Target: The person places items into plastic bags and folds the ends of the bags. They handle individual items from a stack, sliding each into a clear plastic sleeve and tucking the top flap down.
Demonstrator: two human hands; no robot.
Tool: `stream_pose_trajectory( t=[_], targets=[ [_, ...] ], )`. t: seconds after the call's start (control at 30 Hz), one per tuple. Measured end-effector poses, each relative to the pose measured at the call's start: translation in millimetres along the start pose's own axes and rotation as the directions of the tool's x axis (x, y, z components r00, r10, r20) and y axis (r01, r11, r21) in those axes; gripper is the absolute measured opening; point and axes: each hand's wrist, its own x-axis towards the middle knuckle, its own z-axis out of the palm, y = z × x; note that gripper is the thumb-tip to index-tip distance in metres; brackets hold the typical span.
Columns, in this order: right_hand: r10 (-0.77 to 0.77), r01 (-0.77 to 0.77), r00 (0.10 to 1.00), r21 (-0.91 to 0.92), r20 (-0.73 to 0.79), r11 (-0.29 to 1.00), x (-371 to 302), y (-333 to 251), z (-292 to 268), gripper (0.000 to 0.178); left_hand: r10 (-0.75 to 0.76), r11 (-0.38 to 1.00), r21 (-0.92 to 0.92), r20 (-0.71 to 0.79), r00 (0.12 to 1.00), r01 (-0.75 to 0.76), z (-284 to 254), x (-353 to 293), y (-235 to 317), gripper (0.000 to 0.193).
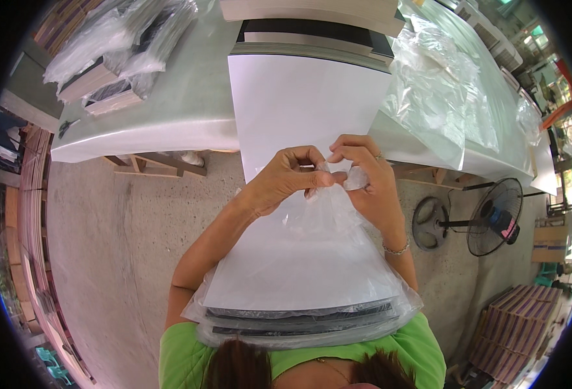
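Observation:
A clear plastic bag (pixel 328 217) lies around the near end of a white-topped stack of sheets or boards (pixel 292 275) with dark layers along its near edge. The stack reaches from close to my chest out to the table. Over its middle, the bag's mouth is gathered into a twist. My left hand (pixel 289 176) pinches this gathered plastic between thumb and fingers. Close beside it, my right hand (pixel 370 178) is curled around the same plastic, with a bunched end showing by its fingers. Whether a knot is in the twist, I cannot tell.
The table (pixel 188 97) is covered in pale plastic. Wrapped bundles (pixel 120 71) sit at its far left, loose clear plastic (pixel 438 91) at its right. Thick stacks (pixel 312 35) stand at the far middle. A fan (pixel 493 217) stands on the floor at right, beyond a striped stack (pixel 513 330).

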Motion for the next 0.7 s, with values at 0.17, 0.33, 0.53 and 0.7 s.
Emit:
stream_pose_trajectory(
  t=[0.17, 0.33, 0.53, 0.7],
  targets=[
    [-0.067, 0.068, 0.997, -0.03, 0.039, 0.997, -3.8, 4.9, 1.1, 0.037, 0.029, 0.999, -0.015, 0.005, 1.0, -0.029, -2.2, 1.1, -4.6, 0.025],
    [0.007, -0.007, 1.0, 0.079, 0.003, 0.997, -4.7, 14.1, 3.0, 0.028, -0.025, 0.993, -0.117, -0.022, 0.999, 0.022, -9.5, 3.3, -11.1, 0.026],
    [0.006, -0.006, 1.0, -0.012, 0.031, 1.0, -7.5, 14.5, 8.3, 0.028, 0.019, 0.995, -0.101, 0.015, 1.0, -0.017, -4.6, 2.5, -13.6, 0.027],
    [-0.003, 0.003, 0.999, 0.013, 0.039, 1.0, -9.9, 19.6, 10.7, 0.029, -0.016, 0.991, -0.129, 0.057, 0.998, 0.023, -6.4, 0.8, -11.3, 0.027]
  ],
)
